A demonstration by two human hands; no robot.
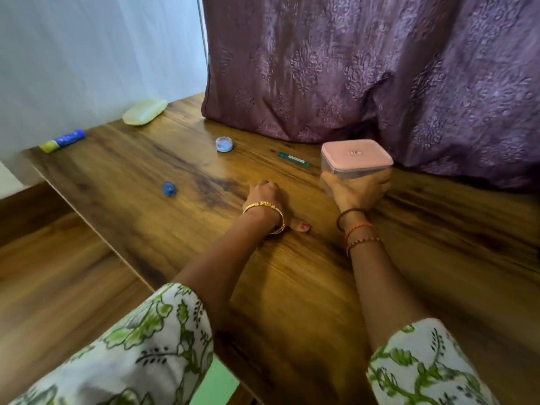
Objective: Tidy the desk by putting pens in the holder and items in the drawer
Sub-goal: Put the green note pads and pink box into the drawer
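Observation:
My right hand [358, 192] grips a clear box with a pink lid [355, 159] near the back of the wooden desk [292, 287]. My left hand [267, 197] rests on the desk with its fingers curled under and the thumb flat on the wood; whether it holds anything is hidden. A green pen [293, 159] lies just left of the box. A small blue jar [224, 144] stands behind my left hand, and a small blue round piece [169, 189] lies to its left. A blue and yellow tube [62, 140] lies at the desk's far left corner.
A pale yellow case [144, 111] lies at the back left by the white wall. A purple patterned curtain [365, 62] hangs down onto the desk's back edge. The desk's left edge drops to a wooden floor [52, 273].

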